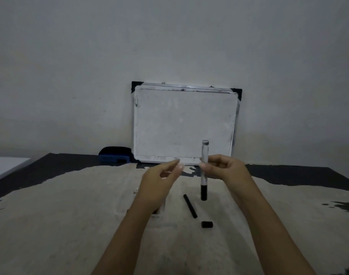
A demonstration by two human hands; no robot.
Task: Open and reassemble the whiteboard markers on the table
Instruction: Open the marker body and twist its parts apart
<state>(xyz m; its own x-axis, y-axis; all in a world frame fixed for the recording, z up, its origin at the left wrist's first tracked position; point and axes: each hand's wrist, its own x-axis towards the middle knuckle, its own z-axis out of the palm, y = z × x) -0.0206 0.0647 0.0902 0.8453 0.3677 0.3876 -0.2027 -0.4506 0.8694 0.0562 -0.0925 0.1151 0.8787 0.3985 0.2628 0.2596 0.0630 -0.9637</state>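
My right hand pinches a white whiteboard marker barrel at its middle and holds it upright above the table; its black end points down and its top end looks open. My left hand hovers just left of the barrel with fingers apart, holding nothing. On the table below lie a thin black stick-like marker part and, a little nearer to me, a short black cap-like piece. Another small part lies mostly hidden under my left wrist.
A small whiteboard leans against the wall at the back of the table. A dark blue eraser sits to its left. The worn table has dark edges; a white surface shows at far left.
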